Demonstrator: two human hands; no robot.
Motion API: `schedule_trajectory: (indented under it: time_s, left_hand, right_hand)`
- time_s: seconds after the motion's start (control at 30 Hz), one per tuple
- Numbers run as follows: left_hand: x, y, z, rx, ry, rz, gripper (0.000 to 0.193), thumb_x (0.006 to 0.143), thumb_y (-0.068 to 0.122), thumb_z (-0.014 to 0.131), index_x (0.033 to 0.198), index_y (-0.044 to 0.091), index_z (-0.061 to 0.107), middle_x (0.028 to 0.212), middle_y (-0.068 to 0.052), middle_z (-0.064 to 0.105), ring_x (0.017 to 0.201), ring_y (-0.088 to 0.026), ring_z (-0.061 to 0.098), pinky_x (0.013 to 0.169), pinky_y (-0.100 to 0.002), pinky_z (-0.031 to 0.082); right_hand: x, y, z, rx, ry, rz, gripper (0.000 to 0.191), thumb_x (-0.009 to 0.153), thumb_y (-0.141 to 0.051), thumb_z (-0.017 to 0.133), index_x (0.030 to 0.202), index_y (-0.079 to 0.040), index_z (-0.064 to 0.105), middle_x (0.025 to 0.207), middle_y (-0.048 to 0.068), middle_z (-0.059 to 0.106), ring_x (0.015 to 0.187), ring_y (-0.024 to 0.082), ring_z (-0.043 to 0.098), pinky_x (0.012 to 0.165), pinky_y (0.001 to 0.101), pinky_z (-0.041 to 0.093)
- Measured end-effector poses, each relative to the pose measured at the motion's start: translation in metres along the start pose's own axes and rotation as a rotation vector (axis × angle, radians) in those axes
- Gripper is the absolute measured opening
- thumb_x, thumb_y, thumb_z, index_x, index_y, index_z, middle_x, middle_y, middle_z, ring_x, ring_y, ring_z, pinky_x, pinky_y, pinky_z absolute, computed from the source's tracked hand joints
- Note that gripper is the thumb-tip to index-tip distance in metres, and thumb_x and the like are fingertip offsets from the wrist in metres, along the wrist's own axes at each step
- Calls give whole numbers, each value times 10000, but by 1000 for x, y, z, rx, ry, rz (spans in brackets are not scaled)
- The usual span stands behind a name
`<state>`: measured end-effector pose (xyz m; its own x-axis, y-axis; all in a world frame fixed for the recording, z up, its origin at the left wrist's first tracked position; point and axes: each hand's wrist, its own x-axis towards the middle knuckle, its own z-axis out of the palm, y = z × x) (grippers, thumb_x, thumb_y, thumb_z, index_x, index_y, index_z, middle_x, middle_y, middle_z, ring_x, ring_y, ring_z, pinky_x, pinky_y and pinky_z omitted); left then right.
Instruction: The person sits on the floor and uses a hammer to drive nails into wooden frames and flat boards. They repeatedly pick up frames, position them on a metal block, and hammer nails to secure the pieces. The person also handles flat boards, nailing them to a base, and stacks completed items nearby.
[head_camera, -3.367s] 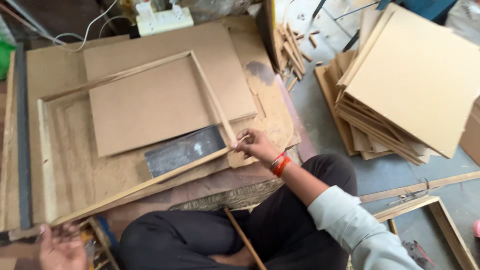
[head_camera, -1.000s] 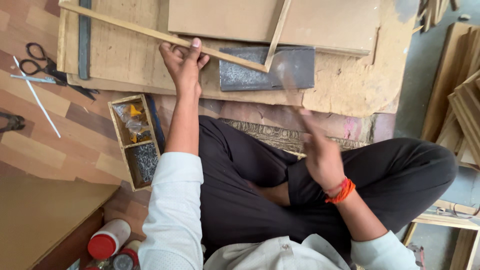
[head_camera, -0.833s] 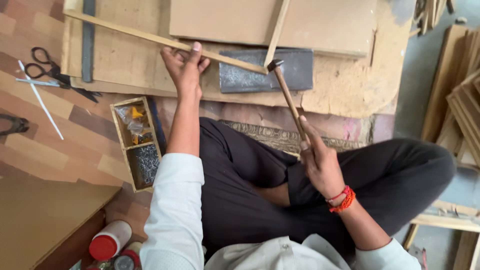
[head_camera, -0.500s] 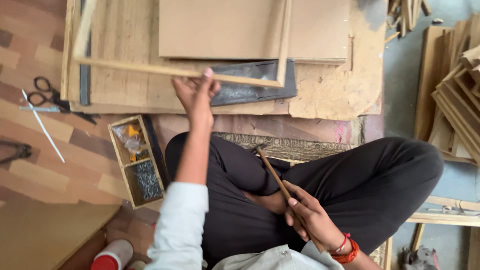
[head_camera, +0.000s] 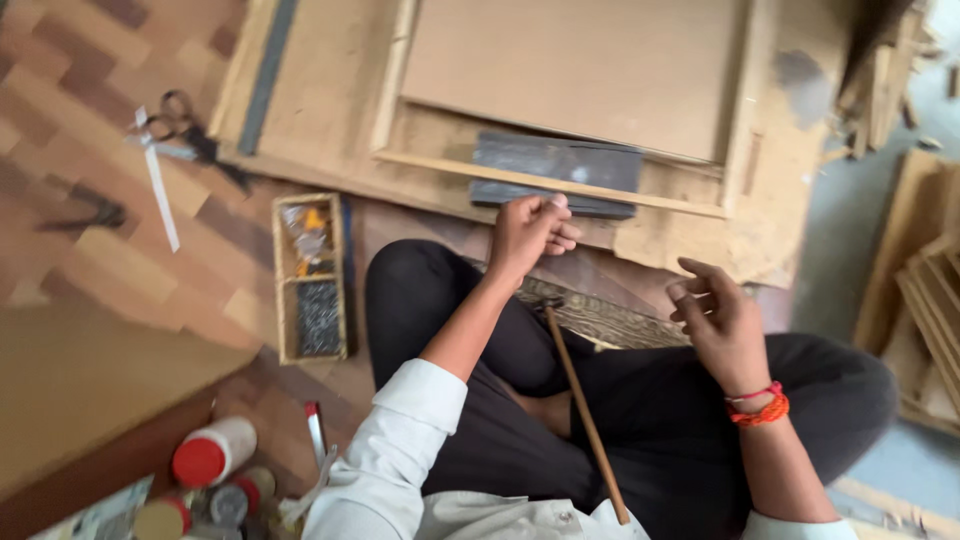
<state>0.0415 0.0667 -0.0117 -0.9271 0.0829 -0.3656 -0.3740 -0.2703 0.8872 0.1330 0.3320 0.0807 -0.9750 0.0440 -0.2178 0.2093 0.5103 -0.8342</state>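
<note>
Wooden floor carries the frame (head_camera: 560, 185); the left hand (head_camera: 530, 232) pinches closed near it, the right hand (head_camera: 722, 320) hangs open. Unheld, the hammer (head_camera: 585, 415) on the lap could roll off, I judge.

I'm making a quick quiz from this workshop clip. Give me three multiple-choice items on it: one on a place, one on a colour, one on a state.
1. Where does the hammer lie?
A. across the lap
B. in the divided tray
C. on the board

2. What colour is the wristband?
A. blue
B. orange-red
C. green

3. How is the right hand?
A. gripping the hammer
B. open, holding nothing
C. pressing the frame

Answers:
1 A, its handle rests on the dark trousers.
2 B, it is orange-red.
3 B, its fingers are spread and free.
</note>
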Motion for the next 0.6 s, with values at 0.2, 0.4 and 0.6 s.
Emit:
schedule_trajectory:
  time_s: [0.2,0.4,0.6]
  left_hand:
    - [-22,1,-60,-107,566,492,288,977,113,703,1229,33,589,1173,-124,605,891,-116,657,694,-295,604]
    - [-9,12,-49,-410,480,201,466,946,219,702,1308,202,409,1143,-128,656,736,-136,688,629,-273,609]
    - [13,27,-44,-170,538,241,385,991,387,656,1098,18,667,715,-57,685,522,-119,674,407,-227,470]
  right_hand:
    - [43,21,43,451,-94,-75,373,991,-75,683,1325,-20,526,1436,116,545,1104,178,668,858,326,613]
    - [81,20,80,673,43,-124,440,991,-72,654,1361,-101,417,1349,117,566,1051,190,720,781,310,627]
    - [100,29,89,589,73,-164,305,1123,-92,612,1413,-39,533,1010,103,667,816,169,718,684,291,586]
